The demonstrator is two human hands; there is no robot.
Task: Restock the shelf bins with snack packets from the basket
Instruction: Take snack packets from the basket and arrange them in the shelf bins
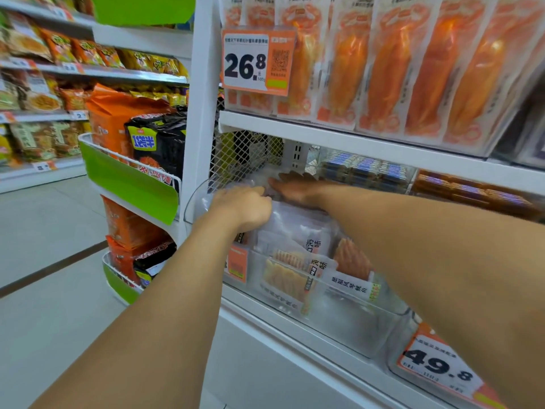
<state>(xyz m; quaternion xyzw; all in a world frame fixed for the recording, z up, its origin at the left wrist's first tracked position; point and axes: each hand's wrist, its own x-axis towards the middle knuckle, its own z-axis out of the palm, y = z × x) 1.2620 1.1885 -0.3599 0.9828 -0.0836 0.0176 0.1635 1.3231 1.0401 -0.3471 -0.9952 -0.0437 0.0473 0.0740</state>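
Snack packets (pixel 298 231) under left hand (pixel 244 206) and right hand (pixel 298 190)

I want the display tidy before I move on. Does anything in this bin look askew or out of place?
Yes. In the clear bin, the front snack packets lean at different angles and overlap instead of standing in a neat row. The left hand and right hand are on the packets behind. Nothing looks spilled or torn.
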